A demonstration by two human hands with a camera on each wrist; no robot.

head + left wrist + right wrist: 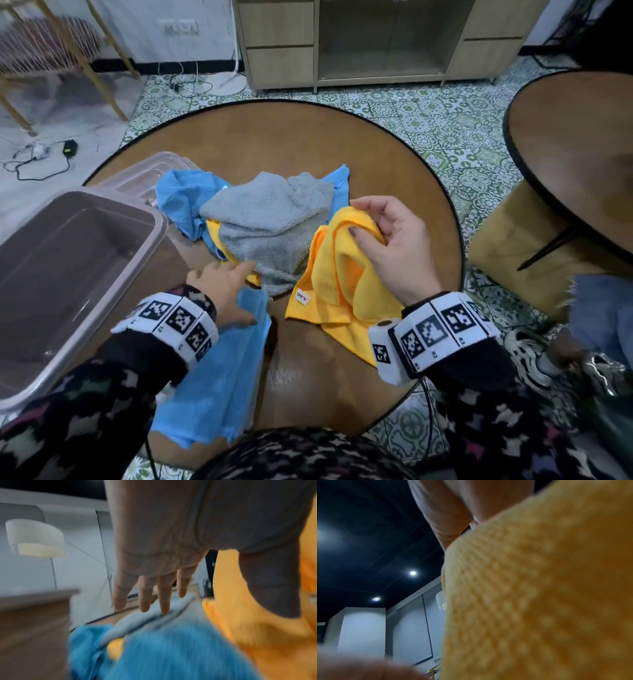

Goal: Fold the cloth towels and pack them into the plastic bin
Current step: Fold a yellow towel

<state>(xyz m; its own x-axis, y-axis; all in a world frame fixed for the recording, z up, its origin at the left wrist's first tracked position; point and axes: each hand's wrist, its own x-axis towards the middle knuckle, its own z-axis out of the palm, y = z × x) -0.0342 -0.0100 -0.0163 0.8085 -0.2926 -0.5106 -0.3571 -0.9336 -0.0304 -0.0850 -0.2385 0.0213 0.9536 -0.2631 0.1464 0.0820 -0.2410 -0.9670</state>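
Observation:
My right hand [383, 240] holds up a fold of the yellow towel [342, 284] at the table's right, thumb pressed on the cloth; that yellow towel [539, 588] fills the right wrist view. My left hand [222, 284] hovers with straight fingers [145, 595] over the edge of a blue towel [219, 377] that hangs off the table's near side, reaching toward the grey towel [270, 222] on the heap. Another blue towel [181, 195] lies crumpled behind the grey one. The empty plastic bin [68, 260] stands at the left.
The bin's clear lid [150, 171] lies behind the bin on the round wooden table [291, 137]. A second round table [575, 144] stands at the right over a yellow stool [507, 246]. A wooden cabinet [376, 37] is across the tiled floor.

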